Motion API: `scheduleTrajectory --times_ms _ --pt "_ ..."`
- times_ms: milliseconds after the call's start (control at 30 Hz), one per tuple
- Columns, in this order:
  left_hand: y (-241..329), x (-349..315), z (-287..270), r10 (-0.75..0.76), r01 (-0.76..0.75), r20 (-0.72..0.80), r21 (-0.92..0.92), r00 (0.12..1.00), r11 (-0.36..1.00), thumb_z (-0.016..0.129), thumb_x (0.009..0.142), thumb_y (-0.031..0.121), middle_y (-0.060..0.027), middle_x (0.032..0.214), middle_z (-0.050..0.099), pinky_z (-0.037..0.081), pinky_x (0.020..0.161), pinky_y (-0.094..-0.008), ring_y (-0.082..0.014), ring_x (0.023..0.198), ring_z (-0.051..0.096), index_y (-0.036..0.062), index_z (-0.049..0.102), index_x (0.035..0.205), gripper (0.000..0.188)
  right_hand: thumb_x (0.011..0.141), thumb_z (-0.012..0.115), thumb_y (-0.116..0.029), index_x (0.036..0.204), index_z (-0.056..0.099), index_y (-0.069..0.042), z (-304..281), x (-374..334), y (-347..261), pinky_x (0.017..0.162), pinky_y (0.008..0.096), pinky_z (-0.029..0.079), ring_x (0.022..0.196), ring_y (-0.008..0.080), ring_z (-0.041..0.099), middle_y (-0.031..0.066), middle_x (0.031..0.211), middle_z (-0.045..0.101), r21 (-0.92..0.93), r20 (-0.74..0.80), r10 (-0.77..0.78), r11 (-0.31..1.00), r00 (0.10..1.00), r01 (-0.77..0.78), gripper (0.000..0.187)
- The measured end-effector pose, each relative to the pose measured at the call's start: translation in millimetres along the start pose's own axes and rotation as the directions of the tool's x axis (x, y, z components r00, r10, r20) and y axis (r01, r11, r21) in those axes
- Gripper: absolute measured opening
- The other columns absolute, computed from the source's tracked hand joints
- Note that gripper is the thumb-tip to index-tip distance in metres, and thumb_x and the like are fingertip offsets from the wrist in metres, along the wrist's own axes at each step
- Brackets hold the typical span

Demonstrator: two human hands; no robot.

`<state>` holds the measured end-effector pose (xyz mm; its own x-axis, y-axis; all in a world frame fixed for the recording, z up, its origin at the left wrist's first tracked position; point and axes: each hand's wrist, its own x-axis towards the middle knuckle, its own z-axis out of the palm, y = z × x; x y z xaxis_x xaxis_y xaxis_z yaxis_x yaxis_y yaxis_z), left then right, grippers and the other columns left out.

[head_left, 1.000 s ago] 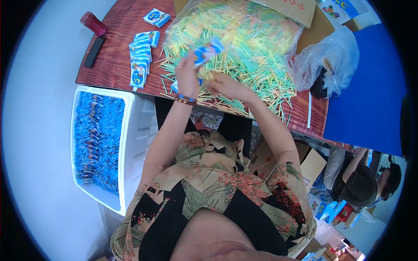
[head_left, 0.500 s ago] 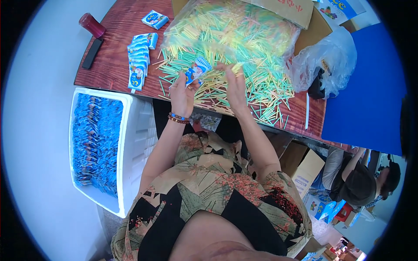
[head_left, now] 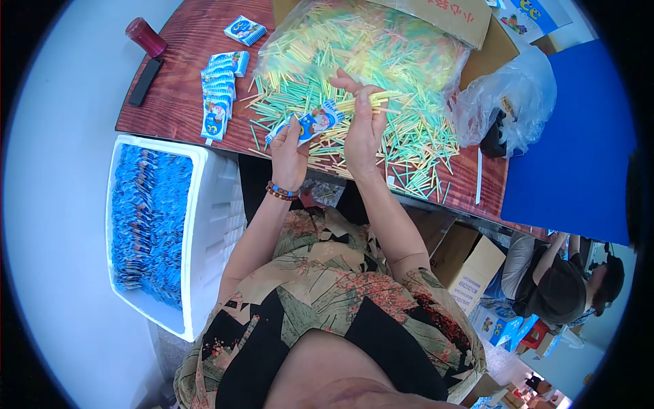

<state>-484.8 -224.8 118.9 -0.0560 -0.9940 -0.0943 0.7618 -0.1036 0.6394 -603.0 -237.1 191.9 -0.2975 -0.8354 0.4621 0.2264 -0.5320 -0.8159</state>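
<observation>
My left hand (head_left: pixel 289 153) is closed on one end of a blue and white printed packet (head_left: pixel 315 125), held tilted above the table's front edge. Between the thumb and fingers of my right hand (head_left: pixel 366 133) is a small bunch of yellow candy-like sticks (head_left: pixel 368 102), with their left ends at the packet's upper right end. Whether any stick is inside the packet, I cannot tell. Beneath and beyond both hands spreads a large heap of thin green, yellow and pink sticks (head_left: pixel 415 136), partly under a clear plastic bag (head_left: pixel 375 41).
Similar packets (head_left: pixel 218 95) lie overlapped at left, near a black bar (head_left: pixel 145 82) and a red cylinder (head_left: pixel 146 37). A white foam box (head_left: pixel 197 238) of blue packets stands lower left. At right are a plastic bag (head_left: pixel 524 95) and blue board (head_left: pixel 572 143). Another person (head_left: pixel 562 286) sits lower right.
The packet has turned flatter and reaches further right. My right hand has brought the yellow sticks down to the packet's end.
</observation>
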Motion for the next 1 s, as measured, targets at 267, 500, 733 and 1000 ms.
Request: scheduleTrajectory --times_ms 267,500,733,1000 --pt "-3 3 -7 0.006 -0.007 0.006 0.026 1.0 1.0 0.049 0.099 0.023 -0.0067 0.101 0.067 0.053 0.076 -0.03 -0.0153 0.089 0.065 0.0019 0.063 0.104 0.026 0.102 0.037 -0.021 0.099 0.041 -0.007 2 -4 0 0.109 0.0452 0.025 0.128 0.0304 0.043 0.0174 0.111 0.063 0.012 0.052 0.058 0.998 0.997 -0.059 0.016" --pt "-2 1 0 0.003 -0.003 0.015 0.002 1.0 1.0 0.049 0.099 0.019 -0.0067 0.101 0.067 0.053 0.079 -0.0305 -0.0132 0.09 0.065 0.0012 0.062 0.104 0.023 0.102 0.036 -0.022 0.105 0.043 -0.005 14 -9 4 0.11 0.045 0.023 0.134 0.0293 0.036 0.0174 0.118 0.06 -0.042 0.029 0.111 0.993 0.993 -0.11 0.019" --pt "-5 6 -4 0.031 -0.025 0.057 -0.096 0.998 0.995 0.046 0.1 0.019 -0.0101 0.108 0.066 0.052 0.087 -0.0365 -0.0196 0.099 0.064 -0.0002 0.06 0.109 0.025 0.101 0.038 -0.024 0.115 0.05 -0.004 12 -15 5 0.113 0.0405 0.017 0.135 0.0261 0.033 0.016 0.134 0.051 -0.082 0.004 0.177 0.981 0.984 -0.176 0.027" --pt "1 6 2 -0.014 0.024 0.057 -0.172 0.998 0.985 0.047 0.1 0.02 -0.0083 0.107 0.066 0.052 0.089 -0.0352 -0.0172 0.099 0.064 0.0005 0.061 0.107 0.025 0.099 0.038 -0.028 0.128 0.049 0.0 8 -9 -4 0.109 0.0353 0.025 0.128 0.0222 0.041 0.0138 0.132 0.052 -0.101 0.183 0.274 0.96 0.944 -0.259 0.042"
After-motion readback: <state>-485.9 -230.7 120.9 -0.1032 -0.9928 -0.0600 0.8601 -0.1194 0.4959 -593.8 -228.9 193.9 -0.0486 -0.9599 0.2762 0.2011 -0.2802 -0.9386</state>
